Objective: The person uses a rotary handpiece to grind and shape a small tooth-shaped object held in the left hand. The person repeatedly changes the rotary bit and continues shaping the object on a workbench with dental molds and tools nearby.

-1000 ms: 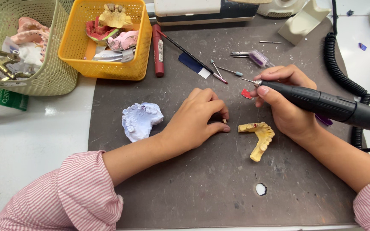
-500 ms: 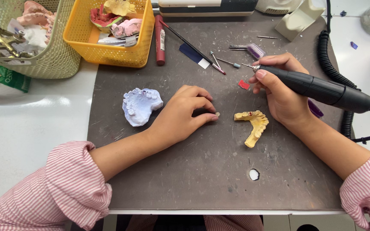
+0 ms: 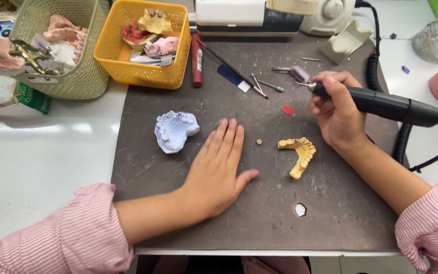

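My left hand (image 3: 219, 170) lies flat, fingers spread, on the dark work mat (image 3: 188, 213). A pale blue dental cast (image 3: 174, 131) rests just left of its fingertips, not touched. A tiny tan disc (image 3: 259, 142) lies right of the fingertips. My right hand (image 3: 336, 110) grips a black rotary handpiece (image 3: 381, 106), its thin bur pointing left. A yellow dental cast (image 3: 298, 152) with red marks lies below that hand, apart from it.
A yellow basket (image 3: 143, 76) and a green woven basket (image 3: 77, 83) of dental casts stand at the back left. A red pen (image 3: 196, 61), several burs (image 3: 267, 83), a small red scrap (image 3: 288, 109) and a coiled black cable (image 3: 404, 139) surround the mat. A hole (image 3: 300, 209) pierces the mat.
My left hand has opened from a curled pose and now lies flat on the mat. A small tan disc shows beside its fingertips. The right hand with the handpiece has barely moved.
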